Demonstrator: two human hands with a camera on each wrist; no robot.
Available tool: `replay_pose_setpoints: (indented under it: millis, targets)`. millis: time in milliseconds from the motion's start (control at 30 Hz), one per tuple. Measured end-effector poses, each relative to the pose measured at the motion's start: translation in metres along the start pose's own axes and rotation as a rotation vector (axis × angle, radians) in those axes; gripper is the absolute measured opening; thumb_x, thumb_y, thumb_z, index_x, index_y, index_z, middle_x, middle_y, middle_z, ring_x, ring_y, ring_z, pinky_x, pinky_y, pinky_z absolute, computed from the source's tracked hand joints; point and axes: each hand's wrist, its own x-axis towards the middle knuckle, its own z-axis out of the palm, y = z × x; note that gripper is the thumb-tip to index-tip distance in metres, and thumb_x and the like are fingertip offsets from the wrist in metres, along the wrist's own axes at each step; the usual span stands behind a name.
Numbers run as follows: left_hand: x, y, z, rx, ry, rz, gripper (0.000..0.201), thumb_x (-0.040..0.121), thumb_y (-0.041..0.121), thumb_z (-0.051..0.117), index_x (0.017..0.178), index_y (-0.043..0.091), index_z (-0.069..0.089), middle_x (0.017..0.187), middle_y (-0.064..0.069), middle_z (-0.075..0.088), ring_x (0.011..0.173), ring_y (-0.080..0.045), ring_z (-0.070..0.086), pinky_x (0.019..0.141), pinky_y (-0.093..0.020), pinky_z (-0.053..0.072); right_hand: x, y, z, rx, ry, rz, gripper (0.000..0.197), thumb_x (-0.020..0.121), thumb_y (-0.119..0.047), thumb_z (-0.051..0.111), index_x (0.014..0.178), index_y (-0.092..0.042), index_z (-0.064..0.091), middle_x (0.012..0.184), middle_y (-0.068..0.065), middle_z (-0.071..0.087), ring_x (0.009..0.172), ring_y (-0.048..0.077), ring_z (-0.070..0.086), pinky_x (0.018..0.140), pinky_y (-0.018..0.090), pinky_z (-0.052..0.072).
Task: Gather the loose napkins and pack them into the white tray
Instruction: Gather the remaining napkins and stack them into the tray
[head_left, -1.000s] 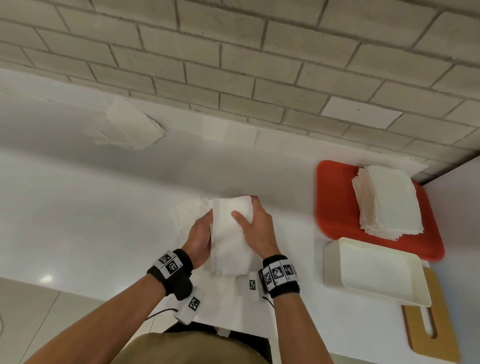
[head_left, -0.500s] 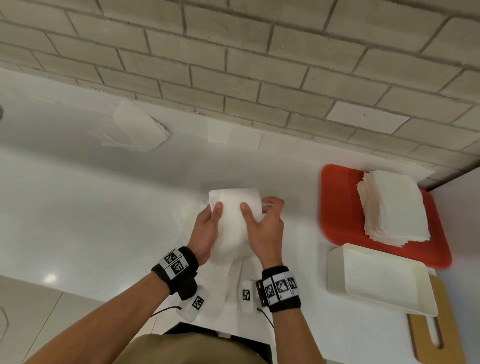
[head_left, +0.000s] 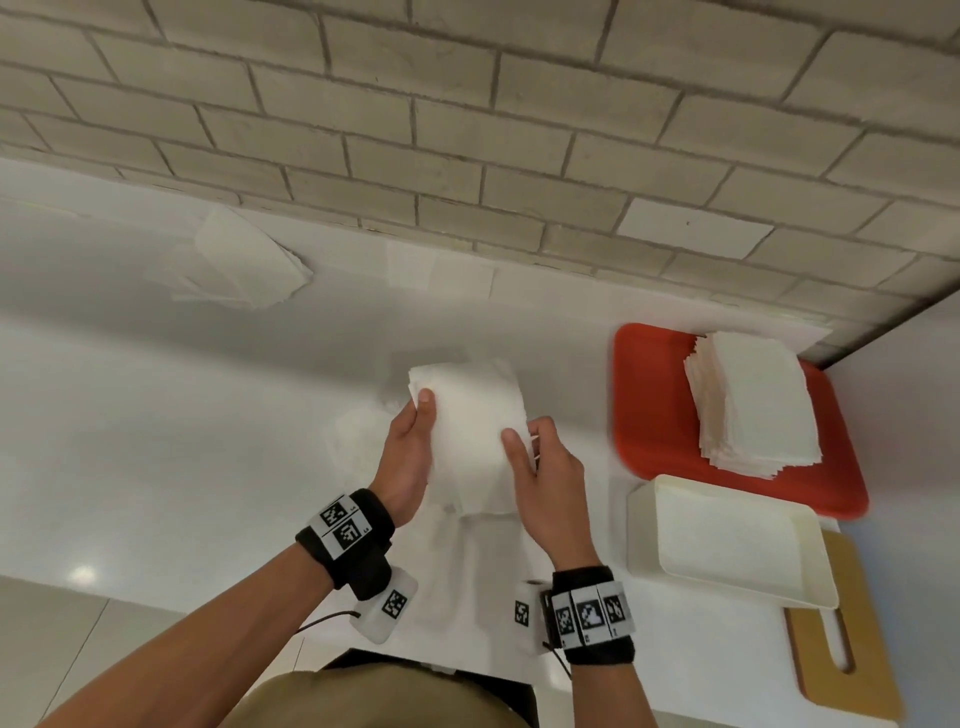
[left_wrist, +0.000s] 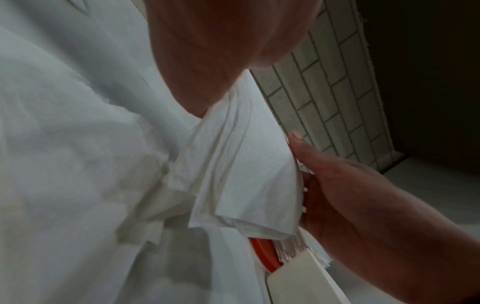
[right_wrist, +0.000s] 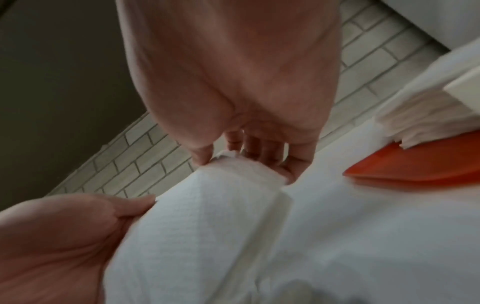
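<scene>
Both hands hold a thick bundle of white napkins (head_left: 467, 431) above the white counter, in the middle of the head view. My left hand (head_left: 410, 447) grips its left edge, thumb on top. My right hand (head_left: 540, 467) grips the right edge, thumb on top and fingers curled behind. The bundle (left_wrist: 241, 176) droops between the hands in the left wrist view; in the right wrist view the bundle (right_wrist: 207, 226) fills the lower half. More loose napkins (head_left: 358, 441) lie flat under the hands. The white tray (head_left: 727, 540) stands to the right, with nothing in it.
A red tray (head_left: 649, 405) behind the white tray carries a tall stack of napkins (head_left: 753, 410). A wooden board (head_left: 852, 639) lies under the white tray's near end. Another napkin pile (head_left: 249, 265) sits far left by the brick wall (head_left: 467, 130).
Both hands have lifted the napkin bundle off the counter and shifted it slightly right. The right hand moved from lying on top of the bundle to gripping its right edge.
</scene>
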Motion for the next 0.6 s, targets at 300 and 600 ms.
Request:
replay_pose_setpoints:
  millis: [300,600]
  targets:
    - [-0.026,-0.016,0.056,0.009,-0.061,0.018,0.046,0.110,0.048,0.049,0.142,0.017,0.062,0.131,-0.006,0.075,0.123,-0.025,0.072,0.107,-0.047,0.054,-0.018,-0.003,-0.009,-0.143,0.287,0.010,0.037,0.115,-0.049,0.024,0.099,-0.023,0.044,0.083,-0.005,0.059,0.072,0.025,0.060,0.060,0.040,0.045]
    - [-0.066,-0.046,0.158,0.140,-0.074,0.147,0.033,0.113,0.030,0.050,0.135,0.011,0.066,0.123,-0.009,0.078,0.117,-0.028,0.074,0.107,-0.056,0.056,-0.046,0.034,-0.107,0.278,0.132,0.025,0.048,0.104,-0.058,0.060,0.128,-0.027,0.030,0.123,-0.004,0.060,0.107,0.014,0.067,0.091,0.041,0.059]
